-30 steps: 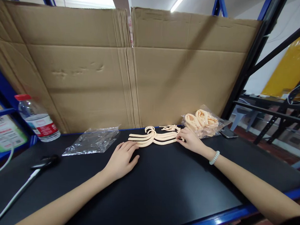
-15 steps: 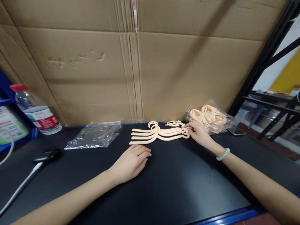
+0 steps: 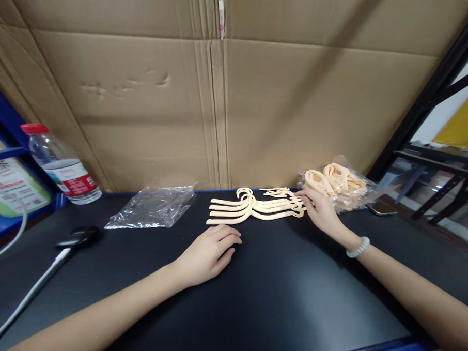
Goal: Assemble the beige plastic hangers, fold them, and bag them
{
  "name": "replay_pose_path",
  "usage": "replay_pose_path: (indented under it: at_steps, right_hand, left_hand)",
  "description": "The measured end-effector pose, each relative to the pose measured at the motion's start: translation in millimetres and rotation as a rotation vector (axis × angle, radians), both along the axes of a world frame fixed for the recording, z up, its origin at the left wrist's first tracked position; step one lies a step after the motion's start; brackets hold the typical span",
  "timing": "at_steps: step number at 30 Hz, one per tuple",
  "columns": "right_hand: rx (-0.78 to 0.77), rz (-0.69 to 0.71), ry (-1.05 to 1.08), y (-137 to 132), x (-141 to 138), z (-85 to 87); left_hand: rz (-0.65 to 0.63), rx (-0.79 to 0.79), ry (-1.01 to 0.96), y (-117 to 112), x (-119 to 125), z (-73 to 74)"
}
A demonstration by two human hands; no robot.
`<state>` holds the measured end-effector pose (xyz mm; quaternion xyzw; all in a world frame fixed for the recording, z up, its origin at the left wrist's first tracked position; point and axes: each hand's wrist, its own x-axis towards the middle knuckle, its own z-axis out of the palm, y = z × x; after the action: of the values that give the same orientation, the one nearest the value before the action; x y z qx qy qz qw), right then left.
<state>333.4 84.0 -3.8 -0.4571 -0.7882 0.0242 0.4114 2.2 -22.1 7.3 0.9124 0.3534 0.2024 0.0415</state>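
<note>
Several cream plastic hangers (image 3: pixel 251 208) lie stacked in a row near the back of the black table (image 3: pixel 275 296). My right hand (image 3: pixel 321 211) rests at their right ends, fingers extended and touching the tips. My left hand (image 3: pixel 209 253) lies palm down on the table just in front of the hangers' left ends, fingers loosely apart, holding nothing. A clear bag of more cream hangers (image 3: pixel 336 185) sits just behind my right hand. A few loose cream pieces (image 3: pixel 276 191) lie behind the stack.
An empty clear plastic bag (image 3: pixel 153 207) lies to the left. A water bottle with a red cap (image 3: pixel 59 164) stands at the far left, a black scanner with a white cable (image 3: pixel 76 238) in front of it. Cardboard (image 3: pixel 222 92) walls the back. A phone (image 3: pixel 380 208) lies at the right.
My left hand has drawn back off the hangers' left ends toward me. My right hand stayed at their right ends. The camera tilted down slightly.
</note>
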Motion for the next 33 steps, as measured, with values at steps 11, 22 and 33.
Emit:
replay_pose_path:
  at_steps: [11, 22, 33]
  right_hand:
    - [0.087, 0.139, -0.084, -0.6, 4.5, -4.7]
    - [0.115, 0.101, -0.042, 19.4, -0.2, 8.8]
    - [-0.039, -0.071, -0.278, 65.4, -11.7, 35.7]
  left_hand:
    - [0.025, 0.014, 0.004, -1.5, 5.7, 0.4]
    - [0.005, 0.032, -0.005, 0.1, 3.1, -1.8]
    - [0.001, 0.025, 0.023, -1.0, 3.1, -0.1]
